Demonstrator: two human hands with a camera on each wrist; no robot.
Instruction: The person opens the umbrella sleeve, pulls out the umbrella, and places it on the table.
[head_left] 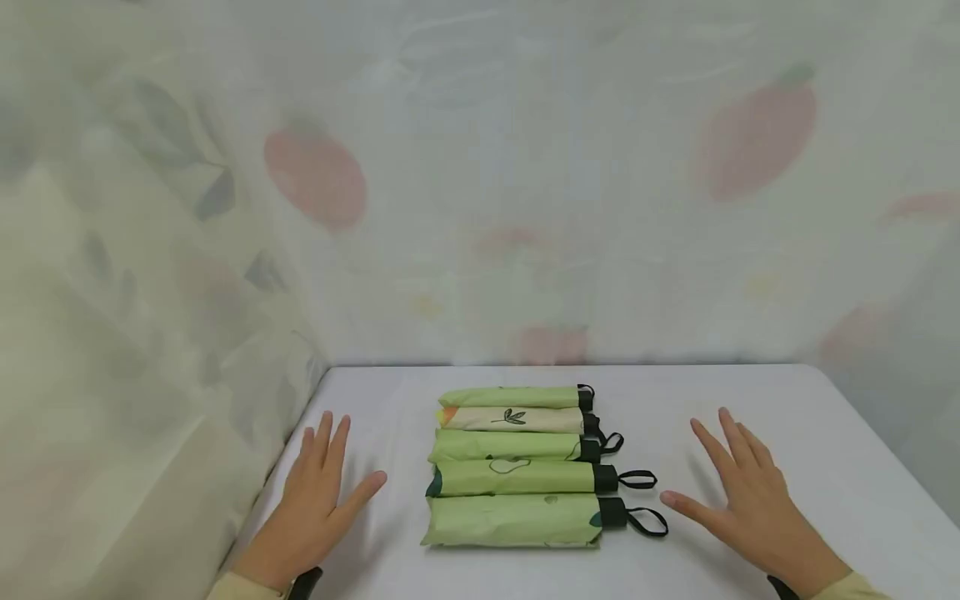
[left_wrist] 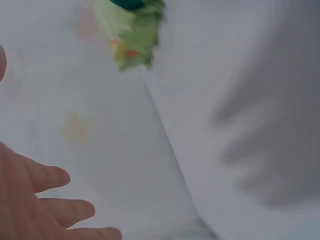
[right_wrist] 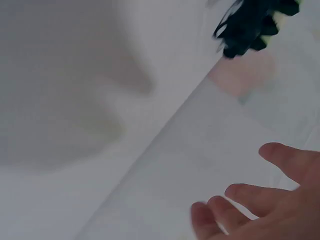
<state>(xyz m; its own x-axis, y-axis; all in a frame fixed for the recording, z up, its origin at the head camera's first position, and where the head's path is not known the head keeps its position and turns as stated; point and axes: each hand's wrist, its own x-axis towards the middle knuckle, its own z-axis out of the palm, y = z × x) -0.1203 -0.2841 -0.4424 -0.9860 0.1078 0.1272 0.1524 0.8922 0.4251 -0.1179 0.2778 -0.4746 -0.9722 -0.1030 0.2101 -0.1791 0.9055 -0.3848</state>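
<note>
I have both bare hands in my head view, one at each side of the row. The left hand (head_left: pixel 311 496) is held with its fingers stretched out and its thumb spread wide, grasping nothing, near the left ends of the umbrellas. The right hand (head_left: pixel 753 504) has the same spread fingers and nothing in its grasp; its thumb points inward, just beside the nearest strap.

Between them, on the white bench (head_left: pixel 750 387), I count five folded umbrellas lying side by side, their black ends all toward the right. The nearest umbrella (head_left: pixel 510 522) is pale green, with a black loop strap (head_left: pixel 664 525) reaching out past its end. Behind it lies a second green umbrella (head_left: pixel 551 477) with a pear-like outline, then a third green umbrella (head_left: pixel 480 445), then a cream umbrella (head_left: pixel 551 419) with a dark leaf sprig and an orange-yellow patch at its left end. The farthest umbrella (head_left: pixel 510 397) is green again.

From each wrist I see soft finger shadows on the bench, apart from the fingers. Behind everything I have a pale curtain (head_left: pixel 585 167) printed with blurred red fruit shapes
</note>
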